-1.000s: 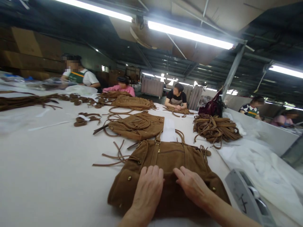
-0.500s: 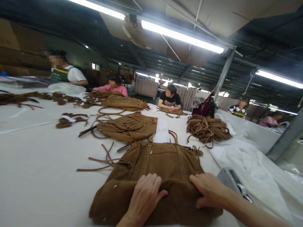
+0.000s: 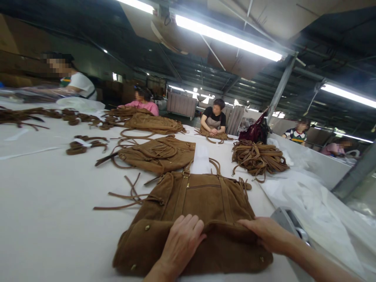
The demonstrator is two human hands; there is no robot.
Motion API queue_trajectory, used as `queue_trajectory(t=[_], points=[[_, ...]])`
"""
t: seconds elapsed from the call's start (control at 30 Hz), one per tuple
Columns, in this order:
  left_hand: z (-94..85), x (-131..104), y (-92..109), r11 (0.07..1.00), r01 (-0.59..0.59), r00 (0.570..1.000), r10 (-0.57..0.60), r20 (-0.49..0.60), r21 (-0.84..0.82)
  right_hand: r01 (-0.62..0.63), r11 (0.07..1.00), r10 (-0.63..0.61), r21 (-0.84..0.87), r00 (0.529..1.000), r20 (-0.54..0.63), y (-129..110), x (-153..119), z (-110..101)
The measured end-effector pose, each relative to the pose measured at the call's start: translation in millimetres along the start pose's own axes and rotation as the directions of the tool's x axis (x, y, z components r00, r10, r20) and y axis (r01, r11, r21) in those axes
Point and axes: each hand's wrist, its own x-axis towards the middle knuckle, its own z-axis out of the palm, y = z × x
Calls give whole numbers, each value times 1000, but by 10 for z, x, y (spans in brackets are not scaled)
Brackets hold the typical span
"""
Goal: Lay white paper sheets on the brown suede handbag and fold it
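A brown suede handbag [image 3: 202,199] lies in front of me on the white table, its base towards me and its handles pointing away. Small metal studs show on the base panel. My left hand [image 3: 183,237] presses down on the bottom edge near the middle, fingers curled over the fold and thumb out to the right. At the right end of that fold, my right hand [image 3: 268,234] pinches the suede, its fingertips partly hidden. Beyond it rests another brown bag [image 3: 158,154], with a white paper strip [image 3: 201,158] beside it.
A heap of brown straps [image 3: 258,156] sits at the back right, near a dark red bag [image 3: 254,129]. Clear plastic sheeting [image 3: 311,211] and a grey metal device [image 3: 289,223] are on my right. Tied straps [image 3: 85,144] lie left. Several co-workers are around.
The bag's base has turned up a little, and a stud at its lower right now shows. My right hand has shifted slightly right. The co-worker at far left has leaned forward.
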Motion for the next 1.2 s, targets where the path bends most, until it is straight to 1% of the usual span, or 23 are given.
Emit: queue_trajectory(t=[0.03, 0.1, 0.17, 0.2, 0.23, 0.3, 0.4, 0.47, 0.67, 0.73, 0.83, 0.93, 0.97, 1.07, 1.13, 1.2], points=[[7, -5, 1, 999, -32, 999, 32, -15, 13, -5, 1000, 4, -25, 1000, -19, 19, -8, 98], [14, -30, 3, 994, -107, 993, 108, -41, 27, 27, 996, -36, -90, 995, -94, 62, -25, 337], [1, -81, 0, 983, -184, 982, 185, -45, 24, 52, 977, -96, -204, 973, -210, 102, -51, 567], [-12, -117, -5, 976, -215, 976, 216, -37, 21, 43, 961, -119, -272, 956, -268, 117, -69, 659], [-28, -158, -13, 970, -243, 970, 244, -23, 22, 26, 942, -138, -335, 939, -314, 128, -88, 729], [-62, -248, -39, 955, -294, 956, 295, -5, 29, 9, 903, -181, -429, 914, -363, 137, -131, 810], [-98, -362, -81, 930, -367, 930, 367, -17, 31, -5, 854, -236, -520, 888, -395, 126, -196, 838], [-110, -400, -94, 920, -391, 920, 392, -23, 27, -13, 834, -263, -552, 870, -418, 115, -243, 844], [-114, -385, -66, 918, -393, 919, 393, -2, 50, 99, 822, -381, -561, 827, -413, 93, -367, 921], [-109, -385, -62, 917, -394, 919, 395, -3, 63, 102, 832, -378, -545, 823, -423, 82, -382, 922], [-103, -399, -63, 914, -401, 916, 402, 7, 62, 119, 872, -357, -475, 820, -448, 76, -387, 847], [-107, -399, -54, 919, -390, 921, 389, 30, 57, 127, 914, -326, -386, 797, -508, 94, -414, 754], [-113, -390, -48, 920, -387, 922, 385, 45, 59, 146, 912, -341, -384, 790, -509, 101, -433, 746], [-138, -345, -35, 916, -397, 917, 392, 81, 62, 222, 877, -418, -426, 789, -450, 106, -503, 809], [-156, -335, -41, 913, -404, 913, 400, 81, 52, 230, 875, -419, -425, 801, -429, 92, -531, 881], [-168, -379, -53, 912, -409, 910, 406, 81, 28, 221, 878, -412, -425, 801, -434, 74, -530, 924]])
